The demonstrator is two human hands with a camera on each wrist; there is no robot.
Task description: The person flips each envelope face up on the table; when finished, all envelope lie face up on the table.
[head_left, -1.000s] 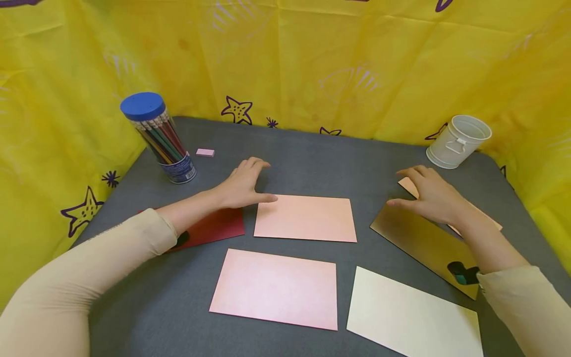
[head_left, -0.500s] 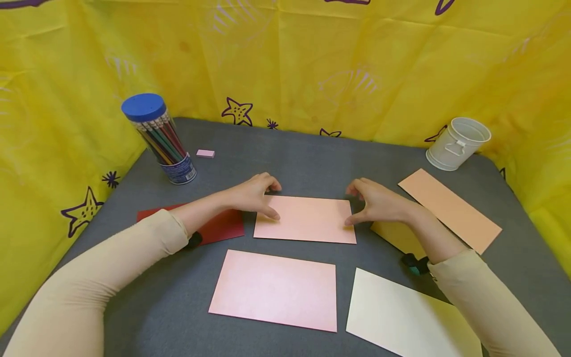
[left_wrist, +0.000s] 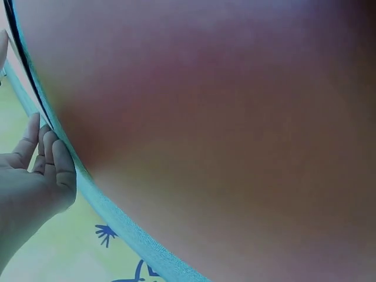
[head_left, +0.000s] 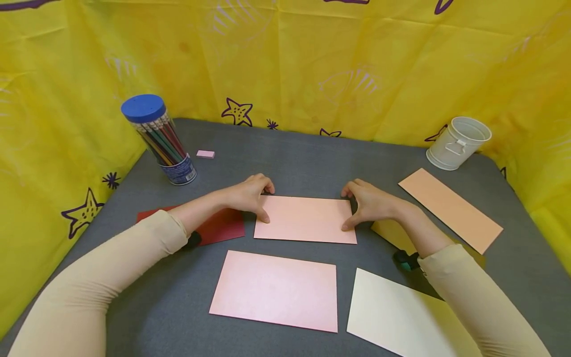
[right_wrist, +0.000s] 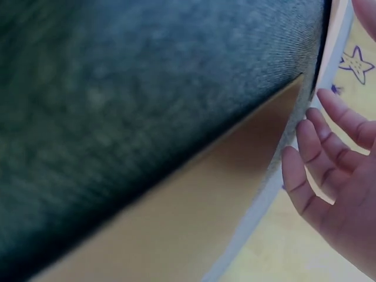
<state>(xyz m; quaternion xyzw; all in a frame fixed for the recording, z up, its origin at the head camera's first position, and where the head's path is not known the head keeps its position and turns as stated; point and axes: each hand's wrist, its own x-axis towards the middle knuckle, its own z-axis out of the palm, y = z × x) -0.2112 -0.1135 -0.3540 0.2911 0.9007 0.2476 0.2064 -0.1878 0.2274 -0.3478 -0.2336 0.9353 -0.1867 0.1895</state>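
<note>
Yellow cloth (head_left: 294, 64) hangs behind the grey counter (head_left: 303, 163), and I take my bearings from the peach card (head_left: 305, 219) lying flat between the two hands. On my feed, the right hand (head_left: 374, 201) has just come across: a second ago it was out over the gold card (head_left: 389, 232) and the strip (head_left: 450, 210), to the right of the peach card, and now it is at the card's right end. The left hand (head_left: 248, 194) has settled at the left end. Both now grip the card, curled round its ends, thumbs on the face and fingertips at the far edge; I cannot tell whether any fingertips reach beneath. The card itself looks unmoved, so I read this as a hold newly taken, with both ends under control. Around the card, the red card (head_left: 223, 228) lies left, partly under the forearm; the pink card (head_left: 276, 292) on the near side; the white card (head_left: 392, 307) near right; the tub (head_left: 156, 141) and eraser (head_left: 205, 154) far left; the pot (head_left: 452, 148) far right.
</note>
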